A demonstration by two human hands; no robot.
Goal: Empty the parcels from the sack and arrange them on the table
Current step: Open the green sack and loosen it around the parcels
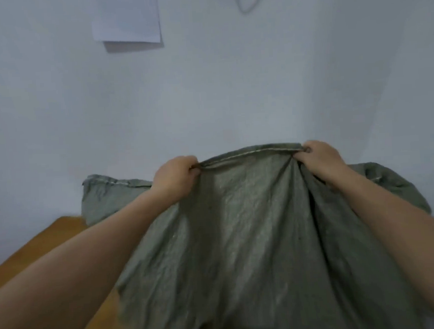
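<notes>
Over the near half of the wooden table [50,240] hangs the grey-green sack [241,239], raised by its stitched hem. Left hand [172,178] and right hand [321,161] each clench that hem in a fist, likely to upend it. No parcels show. Bare tabletop lies left; the far wall [231,87] stands close behind.

A brown wooden table [43,247] bears the crumpled grey-green sack [241,239].
</notes>
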